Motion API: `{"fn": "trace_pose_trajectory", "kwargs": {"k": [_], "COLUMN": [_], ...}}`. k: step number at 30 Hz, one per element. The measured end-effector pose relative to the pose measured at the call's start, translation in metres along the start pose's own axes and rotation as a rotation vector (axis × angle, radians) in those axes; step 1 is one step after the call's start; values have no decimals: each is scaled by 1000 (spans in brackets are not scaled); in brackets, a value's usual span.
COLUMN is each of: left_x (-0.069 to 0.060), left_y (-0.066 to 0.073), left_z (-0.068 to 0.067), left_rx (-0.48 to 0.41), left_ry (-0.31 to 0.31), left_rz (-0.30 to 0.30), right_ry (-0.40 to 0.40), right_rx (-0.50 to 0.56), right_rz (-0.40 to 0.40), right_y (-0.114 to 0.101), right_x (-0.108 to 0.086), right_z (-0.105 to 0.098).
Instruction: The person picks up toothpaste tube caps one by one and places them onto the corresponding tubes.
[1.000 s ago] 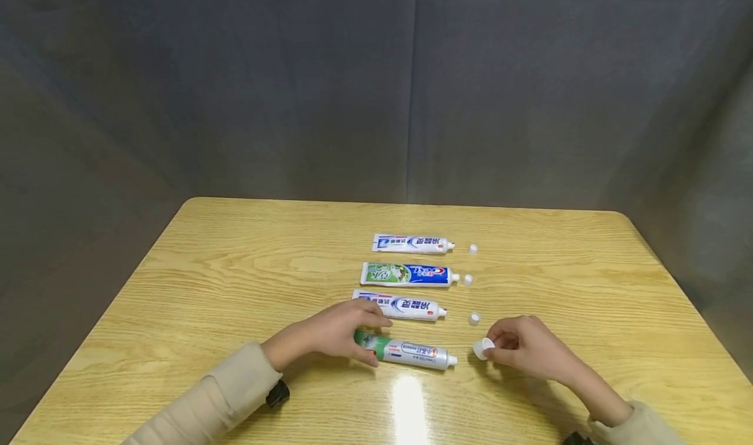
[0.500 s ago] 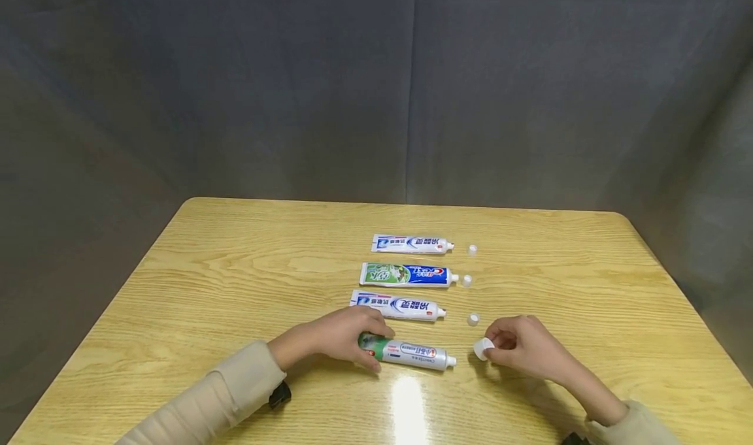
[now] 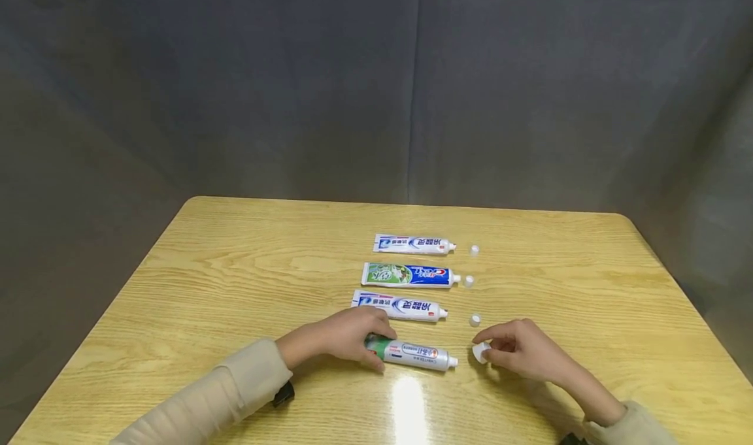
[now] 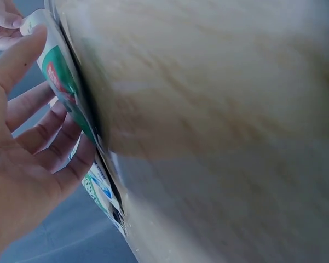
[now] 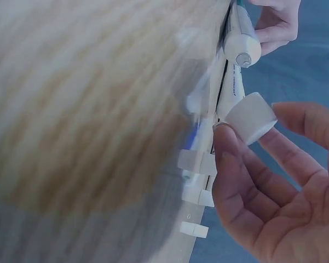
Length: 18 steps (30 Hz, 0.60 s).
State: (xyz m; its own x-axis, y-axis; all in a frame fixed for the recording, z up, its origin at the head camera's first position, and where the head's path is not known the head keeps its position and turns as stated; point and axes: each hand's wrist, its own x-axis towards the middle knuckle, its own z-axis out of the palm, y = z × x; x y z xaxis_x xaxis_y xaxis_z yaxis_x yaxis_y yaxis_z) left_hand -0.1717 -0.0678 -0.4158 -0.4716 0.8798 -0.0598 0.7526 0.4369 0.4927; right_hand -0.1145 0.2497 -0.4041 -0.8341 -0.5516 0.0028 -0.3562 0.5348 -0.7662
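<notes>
My left hand (image 3: 353,335) straddles the green end of a silver-and-green toothpaste tube (image 3: 419,355), thumb on the near side and fingers on the far side. In the left wrist view the thumb and bent fingers touch the tube (image 4: 57,71). The tube lies flat, its uncapped nozzle pointing right. Just right of that nozzle, my right hand (image 3: 529,348) holds a white cap (image 3: 480,352) low over the table between thumb and fingers. The right wrist view shows the tilted cap (image 5: 250,118) between the fingertips; whether it touches the table I cannot tell.
Beyond lie a white-and-blue toothpaste tube (image 3: 406,307), a green-and-blue tube (image 3: 412,275) and a smaller white tube (image 3: 414,244), all uncapped. Beside their nozzles stand loose white caps (image 3: 474,320), (image 3: 468,281), (image 3: 474,250). Dark cloth (image 3: 406,92) hangs behind the wooden table (image 3: 235,262).
My left hand has slid slightly right along the silver-and-green tube. My right index finger has spread away from the cap's top, and the cap sits slightly lower. The other tubes stay put.
</notes>
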Motion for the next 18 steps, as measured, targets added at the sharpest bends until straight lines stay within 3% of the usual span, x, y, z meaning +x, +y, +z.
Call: {"fn": "trace_pose_trajectory", "kwargs": {"k": [8, 18], "left_x": [2, 6], "left_y": [3, 5], "left_z": [1, -1], "left_rx": [32, 78], "left_ry": [-40, -45], "left_rz": [-31, -8], "right_ry": [12, -1], "right_rx": [-16, -29], "right_rz": [-11, -21], "right_y": [-1, -2], "right_x": [-1, 0], "right_z": [1, -1]}}
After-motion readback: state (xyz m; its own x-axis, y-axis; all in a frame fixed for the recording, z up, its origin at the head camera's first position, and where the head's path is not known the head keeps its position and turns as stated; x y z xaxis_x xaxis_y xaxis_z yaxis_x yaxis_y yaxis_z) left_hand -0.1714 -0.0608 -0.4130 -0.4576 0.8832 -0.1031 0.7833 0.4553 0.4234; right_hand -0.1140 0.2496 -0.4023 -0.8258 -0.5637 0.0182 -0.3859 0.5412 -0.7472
